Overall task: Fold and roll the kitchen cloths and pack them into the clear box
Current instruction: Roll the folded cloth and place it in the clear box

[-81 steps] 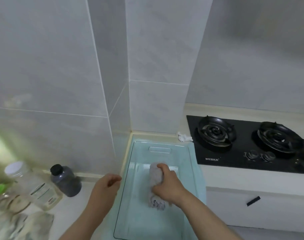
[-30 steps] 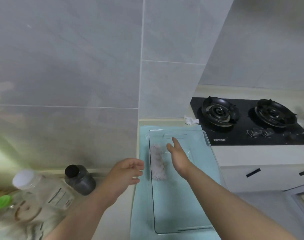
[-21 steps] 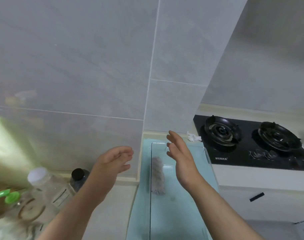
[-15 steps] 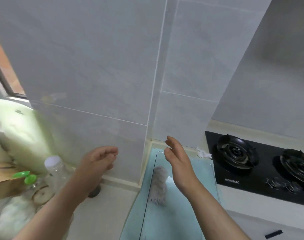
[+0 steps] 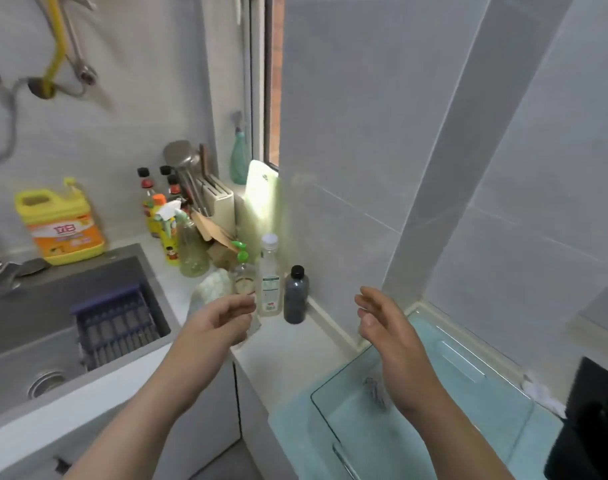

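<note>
Both hands hover empty and apart above the smooth white tabletop (image 5: 288, 358): the left hand (image 5: 222, 318) is loosely curled, the right hand (image 5: 390, 329) has relaxed fingers. Partly hidden behind the right wrist, a fuzzy grey rolled cloth (image 5: 374, 389) lies in the rectangular clear plastic box (image 5: 323, 422), which sits on a pale blue mat (image 5: 288, 434). Further left, a crumpled pale fluffy cloth (image 5: 209, 289) lies beside a clear white-capped bottle (image 5: 269, 275).

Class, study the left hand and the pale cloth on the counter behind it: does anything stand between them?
Nothing visible does. The left hand hovers open just in front of the pale cloth; the clear bottle and dark bottle stand to its right.
</note>
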`<action>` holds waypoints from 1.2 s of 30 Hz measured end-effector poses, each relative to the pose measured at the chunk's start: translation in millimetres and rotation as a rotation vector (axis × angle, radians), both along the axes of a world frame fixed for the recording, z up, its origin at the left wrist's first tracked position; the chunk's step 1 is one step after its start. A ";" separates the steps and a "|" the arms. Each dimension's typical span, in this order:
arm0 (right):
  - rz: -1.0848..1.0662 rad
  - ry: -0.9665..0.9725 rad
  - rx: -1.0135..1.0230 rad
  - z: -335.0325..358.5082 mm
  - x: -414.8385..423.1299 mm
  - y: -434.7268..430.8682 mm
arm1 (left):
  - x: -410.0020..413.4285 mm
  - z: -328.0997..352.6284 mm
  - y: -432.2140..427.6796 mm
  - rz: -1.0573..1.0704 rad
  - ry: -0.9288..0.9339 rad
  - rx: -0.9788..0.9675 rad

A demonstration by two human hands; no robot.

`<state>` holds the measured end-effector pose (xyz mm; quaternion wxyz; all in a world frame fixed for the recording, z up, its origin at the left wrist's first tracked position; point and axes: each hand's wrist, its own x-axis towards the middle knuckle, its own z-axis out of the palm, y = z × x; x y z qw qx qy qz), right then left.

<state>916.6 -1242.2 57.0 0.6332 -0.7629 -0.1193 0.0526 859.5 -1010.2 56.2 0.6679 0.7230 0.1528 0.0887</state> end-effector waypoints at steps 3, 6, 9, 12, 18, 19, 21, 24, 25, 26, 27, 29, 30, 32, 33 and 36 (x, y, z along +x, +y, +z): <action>0.129 0.014 -0.001 4.1 -19.2 28.3 | -51.4 4.2 19.7 0.153 0.001 0.019; 0.250 0.012 0.012 11.0 -38.9 67.7 | -105.2 9.8 43.7 0.307 -0.002 0.034; 0.408 -0.024 0.020 16.8 -64.6 115.9 | -161.0 15.6 71.4 0.465 -0.021 0.032; 0.578 -0.059 0.009 22.2 -101.3 165.6 | -220.6 20.0 96.3 0.616 -0.039 0.031; 0.864 -0.087 0.004 28.1 -199.4 268.2 | -352.2 29.7 139.6 0.897 -0.071 -0.014; 0.912 -0.081 0.004 28.9 -219.2 286.2 | -377.6 31.1 147.9 0.943 -0.076 -0.015; 0.995 -0.066 0.009 29.4 -259.6 319.9 | -427.8 32.7 164.8 1.024 -0.078 -0.003; 1.092 -0.068 -0.002 27.6 -322.1 367.6 | -501.8 34.1 192.6 1.140 -0.088 0.008; 1.121 -0.065 -0.005 27.4 -342.3 382.6 | -525.0 34.6 202.4 1.176 -0.093 0.011; 1.148 -0.059 -0.007 27.6 -360.3 396.1 | -545.5 34.9 211.5 1.207 -0.099 0.014; 1.170 -0.055 -0.007 28.0 -377.6 409.4 | -564.4 35.4 220.4 1.231 -0.106 0.013; 1.202 -0.054 -0.007 29.3 -411.7 437.0 | -600.5 35.9 240.1 1.270 -0.124 0.015; 1.212 -0.053 -0.002 30.5 -427.4 450.1 | -616.2 35.8 250.4 1.290 -0.131 0.018; 1.236 -0.049 0.002 30.4 -461.6 478.8 | -649.6 34.8 270.3 1.328 -0.149 0.019; 1.245 -0.046 0.004 31.1 -472.8 488.5 | -659.4 34.5 278.1 1.339 -0.157 0.019; 1.293 -0.054 -0.012 31.7 -507.1 517.9 | -689.3 32.7 297.9 1.366 -0.174 0.001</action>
